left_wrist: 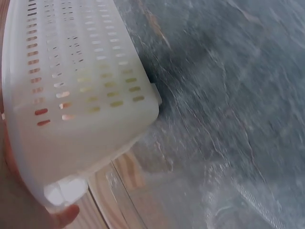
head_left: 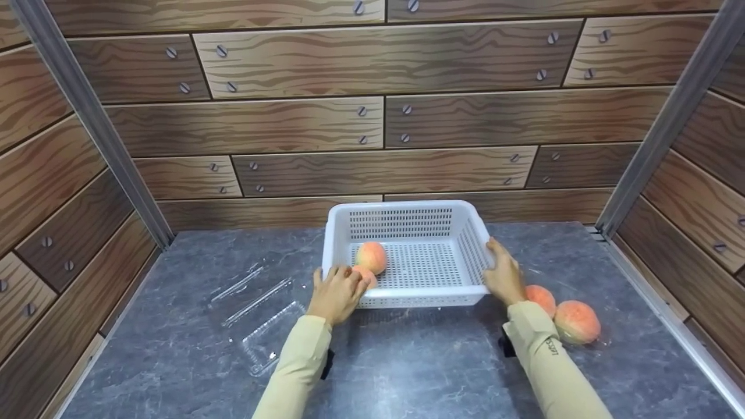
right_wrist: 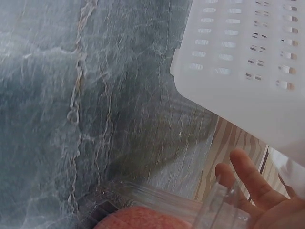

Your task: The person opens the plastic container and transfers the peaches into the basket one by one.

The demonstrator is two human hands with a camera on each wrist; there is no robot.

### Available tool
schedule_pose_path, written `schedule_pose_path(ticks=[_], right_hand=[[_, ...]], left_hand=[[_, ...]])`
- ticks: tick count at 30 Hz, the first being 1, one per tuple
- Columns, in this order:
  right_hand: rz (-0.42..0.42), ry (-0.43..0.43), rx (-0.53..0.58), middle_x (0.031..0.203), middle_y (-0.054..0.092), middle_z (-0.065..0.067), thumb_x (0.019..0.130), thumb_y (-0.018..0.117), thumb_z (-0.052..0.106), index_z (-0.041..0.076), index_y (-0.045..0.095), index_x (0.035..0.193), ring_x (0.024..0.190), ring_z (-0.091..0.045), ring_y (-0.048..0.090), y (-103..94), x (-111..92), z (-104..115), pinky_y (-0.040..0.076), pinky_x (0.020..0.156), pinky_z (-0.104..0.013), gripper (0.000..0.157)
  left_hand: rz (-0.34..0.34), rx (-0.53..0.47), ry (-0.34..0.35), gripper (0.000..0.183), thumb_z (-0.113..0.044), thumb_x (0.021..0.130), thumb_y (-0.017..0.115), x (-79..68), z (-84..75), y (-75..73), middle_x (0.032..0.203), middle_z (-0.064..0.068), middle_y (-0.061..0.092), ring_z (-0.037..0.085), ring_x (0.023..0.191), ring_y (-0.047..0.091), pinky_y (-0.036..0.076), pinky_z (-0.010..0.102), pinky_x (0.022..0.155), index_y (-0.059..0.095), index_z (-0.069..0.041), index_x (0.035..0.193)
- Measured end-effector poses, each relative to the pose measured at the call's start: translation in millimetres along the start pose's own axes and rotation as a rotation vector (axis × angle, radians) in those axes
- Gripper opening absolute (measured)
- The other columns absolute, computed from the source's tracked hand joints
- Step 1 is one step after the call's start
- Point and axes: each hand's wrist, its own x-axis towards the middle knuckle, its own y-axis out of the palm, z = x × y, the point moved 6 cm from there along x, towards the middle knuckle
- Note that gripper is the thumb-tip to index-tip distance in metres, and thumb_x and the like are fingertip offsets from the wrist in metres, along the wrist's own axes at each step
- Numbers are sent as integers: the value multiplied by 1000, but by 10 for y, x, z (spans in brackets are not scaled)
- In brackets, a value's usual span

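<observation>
While left hand (head_left: 337, 295) and right hand (head_left: 505, 276) clamp basket (head_left: 425, 295) by near-left corner and right rim, plank wall (head_left: 442, 169) lies beyond basket, two peaches (head_left: 372, 257) inside its left part. Plastic looks light, stiff, slick; hold opposite rims, level, lest peaches roll.

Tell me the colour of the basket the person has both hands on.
The basket is white; the head view shows it best.
</observation>
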Motion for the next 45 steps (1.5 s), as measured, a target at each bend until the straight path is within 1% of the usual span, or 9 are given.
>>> schedule_pose_path(ticks=[5,10,14,19,23,27,30,36,45], right_hand=[[-12,-9,-17,155,39,-26,75,48,-10,-6,42,147,133,-52,43,2,7,11,37,106,-64,72],[-17,-15,-17,154,40,-27,75,47,-10,-7,42,147,134,-52,42,-6,11,16,36,107,-64,72],[-21,-15,-18,153,40,-27,75,48,-10,-7,43,147,134,-51,42,-8,9,14,36,108,-63,72],[-27,-23,-11,152,42,-27,75,49,-11,-8,42,147,133,-52,43,-9,5,23,36,108,-63,72],[-27,-30,2,150,44,-28,75,49,-11,-9,41,147,133,-52,43,-8,3,29,35,110,-62,72],[-31,-31,5,150,44,-28,75,49,-11,-9,42,147,133,-51,44,-8,6,17,35,110,-61,72],[-28,-29,1,151,42,-28,75,49,-11,-9,42,147,133,-51,44,-5,11,-3,35,110,-61,72],[-18,-25,-10,154,39,-28,75,48,-12,-9,41,147,135,-50,42,-11,9,-39,36,109,-60,72],[-8,-13,2,155,38,-27,76,49,-11,-8,41,148,136,-50,41,-3,12,-10,33,112,-60,72]], left_hand=[[11,42,62,38,-35,107,46,-90,14,-60,120,14,66,33,122,56,33,62,109,69,-5,108],[-4,40,98,31,-32,104,53,-182,4,-146,127,17,63,36,127,52,33,59,110,69,-5,107],[29,32,84,31,-31,102,58,-256,12,-194,137,22,56,41,134,46,30,60,113,67,-5,115],[62,26,42,40,-31,101,60,-360,50,-230,145,25,49,43,138,42,30,62,113,60,-4,130],[24,29,48,43,-30,100,63,-431,68,-264,144,25,51,44,135,45,35,62,110,59,-2,132],[-37,31,58,43,-28,97,67,-480,76,-313,141,25,54,45,132,48,38,62,107,60,-2,130],[-63,46,62,41,-27,95,70,-524,81,-329,139,25,55,43,130,50,40,61,106,62,-3,128],[-98,96,88,40,-26,93,74,-599,77,-337,136,22,57,39,128,53,43,59,103,64,-4,124],[-109,113,95,46,-23,89,77,-667,120,-382,136,22,59,40,125,55,44,59,102,63,-3,128]])
